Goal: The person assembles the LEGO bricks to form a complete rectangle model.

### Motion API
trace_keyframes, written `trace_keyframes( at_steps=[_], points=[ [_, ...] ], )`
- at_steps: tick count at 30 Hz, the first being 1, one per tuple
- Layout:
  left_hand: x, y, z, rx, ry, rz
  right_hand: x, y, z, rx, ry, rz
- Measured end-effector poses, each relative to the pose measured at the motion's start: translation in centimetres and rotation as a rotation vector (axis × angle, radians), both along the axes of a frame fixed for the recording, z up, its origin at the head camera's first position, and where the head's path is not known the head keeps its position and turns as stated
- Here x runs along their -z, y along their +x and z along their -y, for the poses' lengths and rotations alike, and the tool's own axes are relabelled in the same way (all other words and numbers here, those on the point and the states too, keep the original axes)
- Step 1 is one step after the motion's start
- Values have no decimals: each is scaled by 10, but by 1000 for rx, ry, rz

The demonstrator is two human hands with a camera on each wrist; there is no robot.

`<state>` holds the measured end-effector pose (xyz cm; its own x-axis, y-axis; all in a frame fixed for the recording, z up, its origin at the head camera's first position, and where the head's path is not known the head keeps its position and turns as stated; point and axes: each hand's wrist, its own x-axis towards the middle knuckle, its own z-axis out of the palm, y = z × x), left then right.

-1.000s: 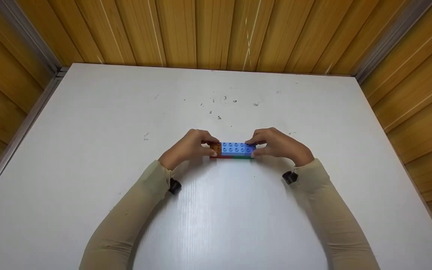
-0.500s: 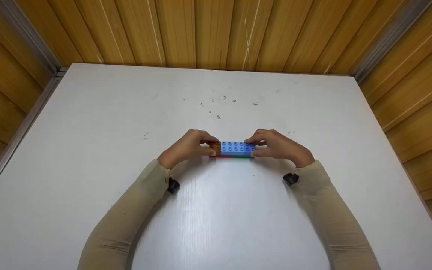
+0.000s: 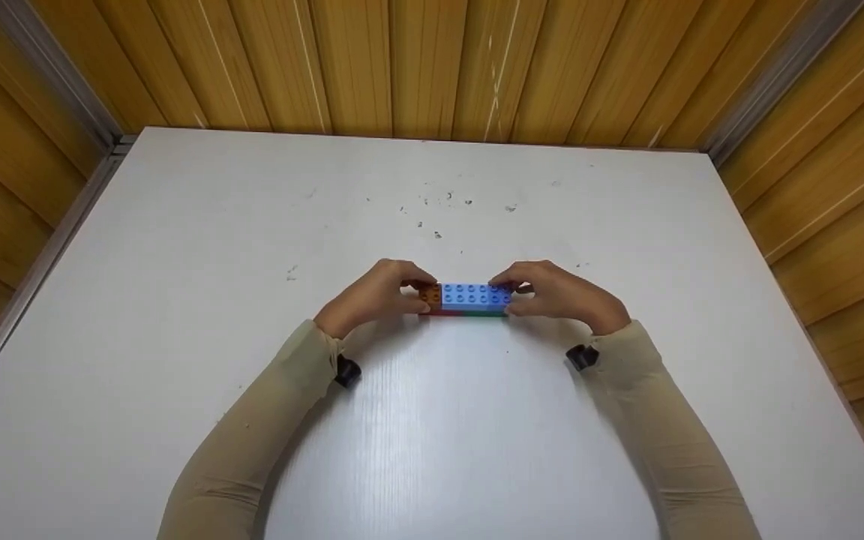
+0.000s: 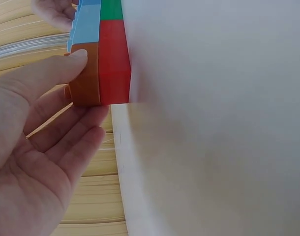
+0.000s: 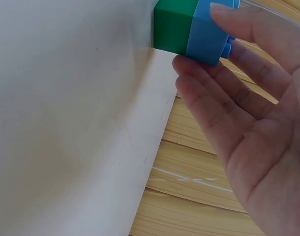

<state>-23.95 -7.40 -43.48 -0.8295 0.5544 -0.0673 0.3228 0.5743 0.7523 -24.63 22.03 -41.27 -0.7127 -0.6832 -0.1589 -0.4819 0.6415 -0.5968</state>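
Observation:
Several toy building bricks form a two-layer bar on the white table. On top, a brown brick is at the left end, with a light blue brick beside it and a deeper blue brick at the right end. Underneath lie a red brick on the left and a green brick on the right. My left hand pinches the brown brick, thumb on its near side. Across from it, my right hand pinches the deeper blue brick between thumb and fingers. Bent fingers hide part of both ends.
The white tabletop has small dark scuffs beyond the bricks. Yellow wood-look panels stand along the back and sides. Each wrist carries a small black camera, the left camera and the right camera.
Both thumbs have eased slightly outward along the bar, and a stud at the right end shows more. The bricks stay practically in place.

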Motion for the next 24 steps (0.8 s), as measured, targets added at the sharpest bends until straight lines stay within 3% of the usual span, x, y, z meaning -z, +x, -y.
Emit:
trace_keyframes(
  at_steps=[14, 24],
  points=[
    [0, -4, -1, -42, 11, -45, 4, -3, -2, -8, -43, -53],
    [0, -8, 1, -91, 50, -53, 4, -8, -2, 49, -37, -61]
  ],
)
